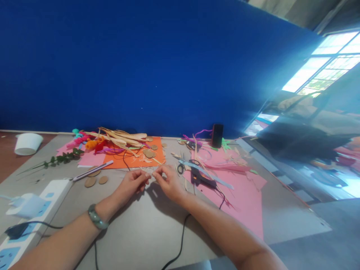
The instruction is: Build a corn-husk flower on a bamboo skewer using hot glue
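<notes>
My left hand [135, 181], with a green bangle [97, 217] on its wrist, is closed in a pinch over the middle of the grey table. Close beside it, my right hand [169, 184] pinches too, and the fingertips almost meet. Something thin and pale seems to be between them, too small to make out. Thin pale scraps lie just beyond the fingers, at the edge of an orange sheet [132, 162]. Flat brown discs [90, 182] lie left of my left hand. To the right of my right hand are scissors [180, 168] and a black glue gun [204, 180].
Dry pale strips [123, 137] and coloured pipe cleaners lie at the back. Pink paper [242, 210] covers the right side. A power strip [54, 195], white cup [28, 144], leafy sprig [62, 158] and pen-like tool [94, 170] are left. Black cords cross the front. A blurred person [303, 131] is at right.
</notes>
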A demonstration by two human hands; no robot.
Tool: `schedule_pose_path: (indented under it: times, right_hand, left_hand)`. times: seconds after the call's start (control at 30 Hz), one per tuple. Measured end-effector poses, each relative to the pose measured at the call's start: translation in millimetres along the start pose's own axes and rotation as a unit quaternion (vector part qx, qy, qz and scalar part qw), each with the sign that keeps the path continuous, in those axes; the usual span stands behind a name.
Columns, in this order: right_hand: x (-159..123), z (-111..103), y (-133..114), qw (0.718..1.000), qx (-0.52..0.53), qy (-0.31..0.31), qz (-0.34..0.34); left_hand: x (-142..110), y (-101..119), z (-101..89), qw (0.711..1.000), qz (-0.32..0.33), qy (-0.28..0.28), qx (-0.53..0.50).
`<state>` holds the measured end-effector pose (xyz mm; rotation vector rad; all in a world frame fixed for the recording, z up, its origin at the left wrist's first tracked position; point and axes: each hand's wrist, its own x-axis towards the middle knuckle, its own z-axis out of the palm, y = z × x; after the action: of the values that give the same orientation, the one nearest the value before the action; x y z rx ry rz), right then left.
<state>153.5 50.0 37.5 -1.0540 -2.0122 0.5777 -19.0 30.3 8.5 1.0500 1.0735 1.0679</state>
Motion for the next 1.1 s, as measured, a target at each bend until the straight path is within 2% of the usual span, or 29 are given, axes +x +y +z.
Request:
schedule_pose_path:
  times: [0.13,0.27,0.43,0.67,0.9,1.1]
  right_hand:
    - [-0.4,0.4,0.3,1.000,0.001,0.001,-0.004]
    - [-0.5,0.6,1.6,1.000,-0.004,0.001,-0.002]
    - [-0.1,1.0,3.2,1.000,0.003,0.000,0.018]
    - [1.2,0.4,5.1,0.998,0.034,0.039,0.030]
    - [-1.0,-1.2,-0.6,0.997,0.017,0.064,-0.041]
    - [-8.2,0.1,-3.9,0.988,-0.054,0.033,-0.141]
  left_hand:
    - [-2.3,4.6,1.8,1.000,-0.002,0.000,0.020]
    - [-3.4,7.8,3.7,1.000,-0.010,0.012,0.003]
    - [-0.6,4.6,0.8,0.999,-0.020,-0.003,-0.032]
    - [0.9,1.7,-2.0,0.999,-0.013,-0.010,-0.034]
    - [-2.2,8.9,0.8,0.998,-0.019,0.004,-0.057]
    - [-4.7,12.3,4.2,0.998,-0.019,0.005,-0.065]
